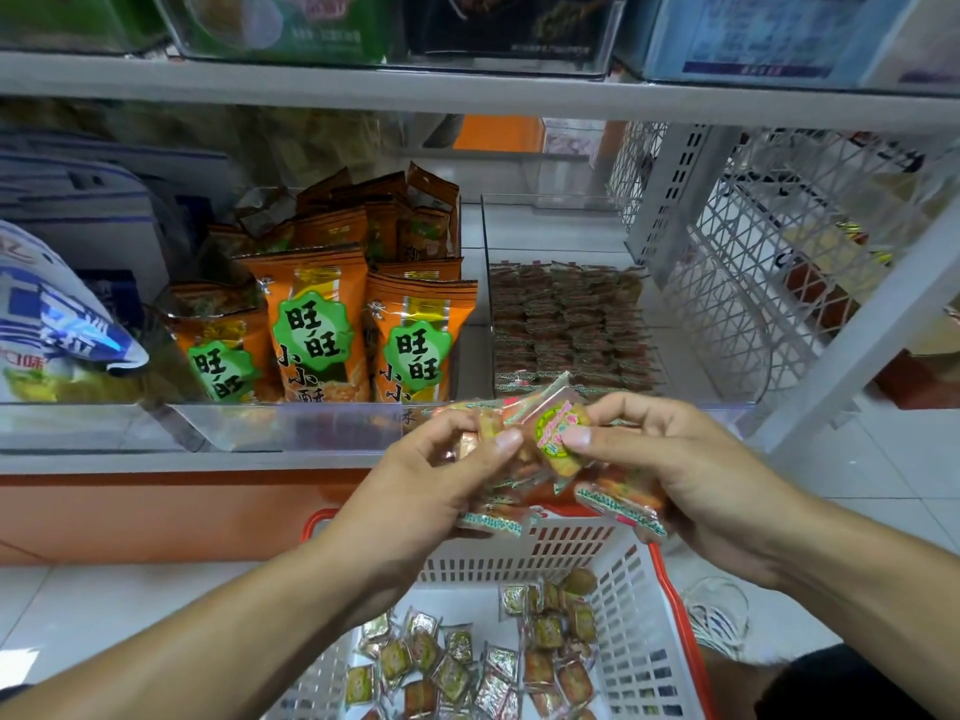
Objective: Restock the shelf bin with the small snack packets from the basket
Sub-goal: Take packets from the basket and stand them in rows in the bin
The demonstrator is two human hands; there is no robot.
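The orange snack bags [317, 324] in the clear shelf bin [291, 426] carry green badges reading 旺旺, with 小小酥 printed below. Print on the small packets, the blue-and-white bag [57, 324] and the upper-shelf boxes is too blurred to read.

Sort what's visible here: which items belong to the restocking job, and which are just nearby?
Part of the job:
- small snack packets, held by the left hand and right hand
- loose packets in the basket
- clear shelf bin with rows of packets

Just nearby:
- orange snack bags
- blue and white bag
- white mesh rack
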